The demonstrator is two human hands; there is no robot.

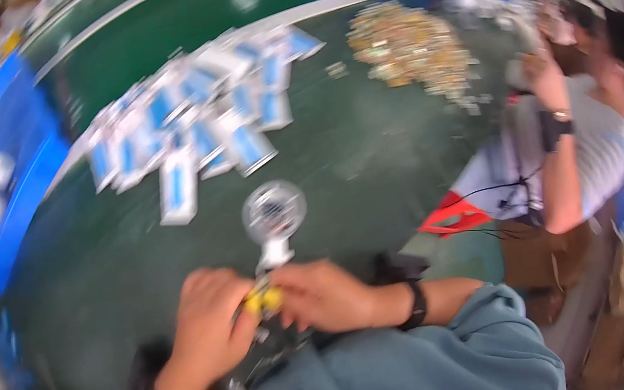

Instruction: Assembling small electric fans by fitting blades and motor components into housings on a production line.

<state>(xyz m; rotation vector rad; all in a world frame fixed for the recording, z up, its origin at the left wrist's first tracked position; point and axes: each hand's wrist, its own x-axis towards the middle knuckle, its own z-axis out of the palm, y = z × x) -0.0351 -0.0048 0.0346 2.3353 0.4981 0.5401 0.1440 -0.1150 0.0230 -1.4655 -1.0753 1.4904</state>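
Note:
In front of my body, both hands meet at what looks like a small handheld fan (pixel 274 212), with a round clear head and a white neck (pixel 275 253). Its head points away from me over the green table. My left hand (pixel 212 317) is closed at the lower end from the left. From the other side, my right hand (pixel 323 293) pinches the same end. Bright yellow pieces (pixel 264 299) show between the fingertips; blur hides whether they are finger covers or parts. The lower end is mostly hidden by my fingers.
White packets with blue panels (pixel 204 140) lie piled across the table's far side. Right of them spreads a heap of small yellowish parts (pixel 411 44). Blue bins (pixel 17 180) stand at the left and far back. A co-worker (pixel 579 148) sits at the right, near a red item (pixel 453 216) and dark cables.

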